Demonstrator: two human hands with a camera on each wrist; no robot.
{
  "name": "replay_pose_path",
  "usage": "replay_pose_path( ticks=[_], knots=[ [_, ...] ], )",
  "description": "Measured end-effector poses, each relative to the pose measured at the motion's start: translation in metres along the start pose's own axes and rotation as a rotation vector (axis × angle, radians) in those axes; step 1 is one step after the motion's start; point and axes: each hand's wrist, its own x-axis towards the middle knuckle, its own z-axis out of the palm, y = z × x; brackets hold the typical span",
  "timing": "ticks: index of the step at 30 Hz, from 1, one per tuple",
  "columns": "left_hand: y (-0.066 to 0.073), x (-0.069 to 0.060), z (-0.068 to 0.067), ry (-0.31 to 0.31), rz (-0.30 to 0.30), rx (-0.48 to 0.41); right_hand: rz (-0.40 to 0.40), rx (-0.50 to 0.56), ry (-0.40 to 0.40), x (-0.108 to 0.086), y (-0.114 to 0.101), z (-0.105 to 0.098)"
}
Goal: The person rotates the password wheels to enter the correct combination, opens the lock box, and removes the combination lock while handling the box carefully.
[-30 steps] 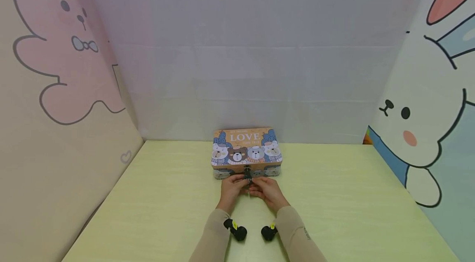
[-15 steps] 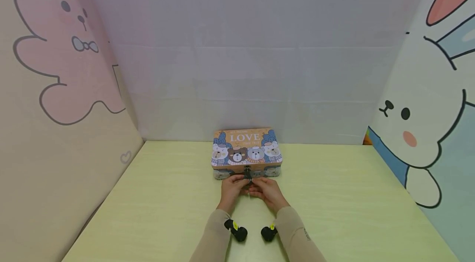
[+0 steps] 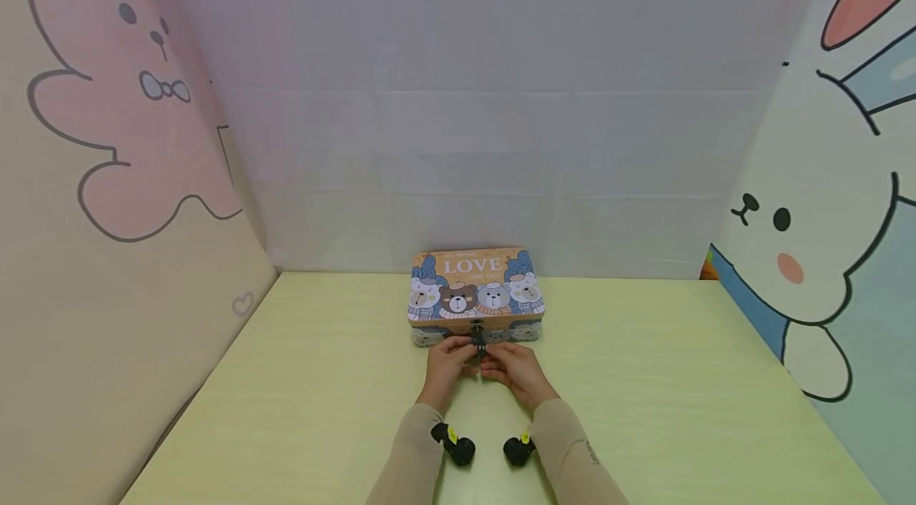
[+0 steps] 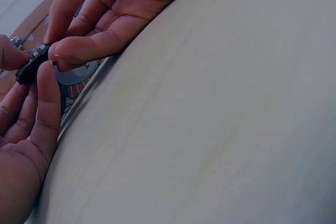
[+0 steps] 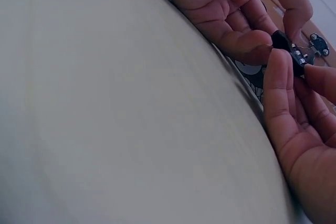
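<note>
A small black padlock with silver number dials hangs at the metal clasp on the front of a tin box printed with bears and "LOVE". From the left, the left hand pinches the padlock between thumb and fingers. The right hand pinches its other side. In the left wrist view the padlock lies between the fingertips of both hands, its dials facing up toward the box. The fingers hide part of its body. The lid of the box is down.
The box stands at the back of the pale yellow table, close to a white backdrop. Printed side panels with a pink figure and a white rabbit flank the table. Black wrist devices sit at both sleeves.
The padlock between the fingertips has tilted slightly, with its dial side showing more now. Both hands and the box have stayed in place.
</note>
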Motion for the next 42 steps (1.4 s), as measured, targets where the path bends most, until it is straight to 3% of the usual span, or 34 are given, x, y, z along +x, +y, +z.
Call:
replay_pose_path(
  ticks=[5,9,17,22,26,33,42],
  knots=[
    [0.001,0.003,0.0,0.016,-0.081,0.012,-0.008,0.004,-0.008,0.001,0.001,-0.001],
    [0.005,0.002,0.0,0.003,-0.1,0.003,-0.013,0.0,-0.006,0.001,0.001,0.0],
    [0.03,-0.015,0.007,0.012,-0.076,0.025,-0.002,-0.012,0.018,0.002,0.002,0.0],
    [0.033,-0.018,0.008,0.014,-0.06,0.031,0.001,-0.023,0.024,0.003,0.003,0.0],
    [0.031,-0.016,0.007,0.014,-0.058,0.033,-0.003,-0.022,0.017,0.003,0.003,-0.001],
    [-0.002,0.003,0.003,0.057,-0.074,0.034,-0.007,-0.013,0.013,0.003,0.003,-0.001],
    [-0.005,0.005,0.005,0.088,-0.077,0.047,0.004,-0.013,0.023,0.002,0.001,0.001]
  ],
)
